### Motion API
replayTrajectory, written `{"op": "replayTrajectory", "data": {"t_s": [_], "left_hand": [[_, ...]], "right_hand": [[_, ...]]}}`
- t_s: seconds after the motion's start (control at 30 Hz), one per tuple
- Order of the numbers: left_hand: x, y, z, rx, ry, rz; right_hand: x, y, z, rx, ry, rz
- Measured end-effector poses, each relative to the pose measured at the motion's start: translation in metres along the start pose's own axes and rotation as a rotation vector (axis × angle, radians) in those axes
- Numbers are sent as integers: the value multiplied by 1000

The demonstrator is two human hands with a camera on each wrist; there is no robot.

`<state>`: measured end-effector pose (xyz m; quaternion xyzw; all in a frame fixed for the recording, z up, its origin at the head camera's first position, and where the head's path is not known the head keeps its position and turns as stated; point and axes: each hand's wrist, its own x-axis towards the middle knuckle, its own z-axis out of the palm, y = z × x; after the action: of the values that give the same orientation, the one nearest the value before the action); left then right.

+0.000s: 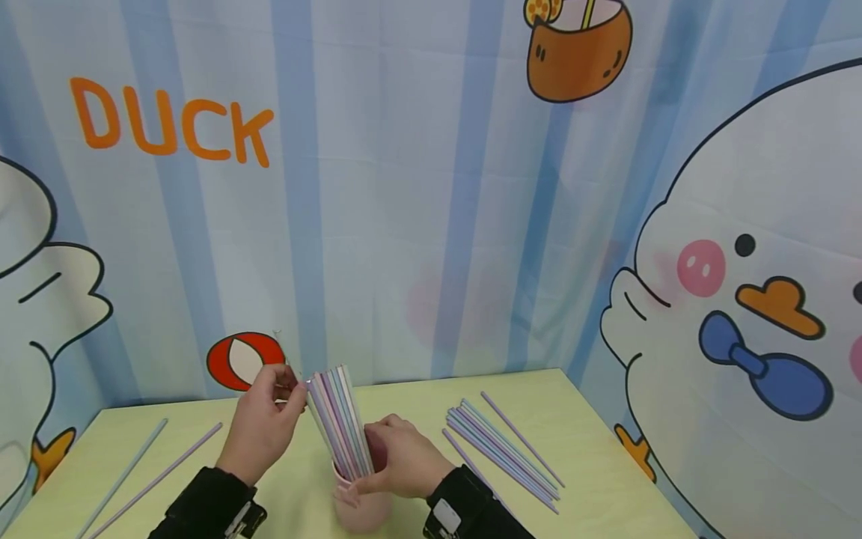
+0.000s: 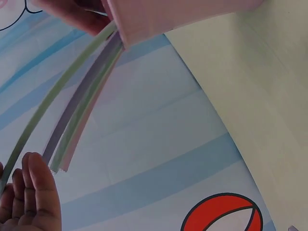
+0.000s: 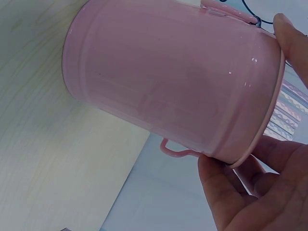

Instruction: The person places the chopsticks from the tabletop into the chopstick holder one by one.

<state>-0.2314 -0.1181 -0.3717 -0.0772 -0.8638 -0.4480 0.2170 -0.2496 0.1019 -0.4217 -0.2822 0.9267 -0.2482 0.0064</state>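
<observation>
A pink metal bucket (image 1: pixel 362 513) stands at the table's front, holding a thick bundle of pastel straws (image 1: pixel 342 427). My right hand (image 1: pixel 404 458) grips its rim, and in the right wrist view the fingers (image 3: pixel 216 187) lie against that rim beside a small loop handle (image 3: pixel 177 150). Up by the bundle's top left, my left hand (image 1: pixel 264 419) has bent fingers. In the left wrist view a pale green straw (image 2: pixel 57 86) bows away from the others to that hand, which pinches its end. The straws' lower ends are hidden inside the bucket.
Right of the bucket lies a loose pile of pastel straws (image 1: pixel 501 453), with single ones beside it. Two more, a green straw (image 1: pixel 124 475) and a purple straw (image 1: pixel 161 479), lie at the left. A printed curtain (image 1: pixel 390 224) hangs behind the pale yellow table (image 1: pixel 606 464).
</observation>
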Motion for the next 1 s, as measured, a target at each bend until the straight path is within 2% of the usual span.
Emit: {"op": "replayTrajectory", "data": {"t_s": [0.43, 0.77, 1.0], "left_hand": [[-9, -16, 14, 133, -102, -74], [-16, -25, 26, 135, -199, -133], [-20, -26, 31, 138, -226, -132]], "right_hand": [[2, 1, 2, -1, 2, 11], [-1, -2, -1, 12, -1, 6], [-1, -2, -1, 4, 1, -5]]}}
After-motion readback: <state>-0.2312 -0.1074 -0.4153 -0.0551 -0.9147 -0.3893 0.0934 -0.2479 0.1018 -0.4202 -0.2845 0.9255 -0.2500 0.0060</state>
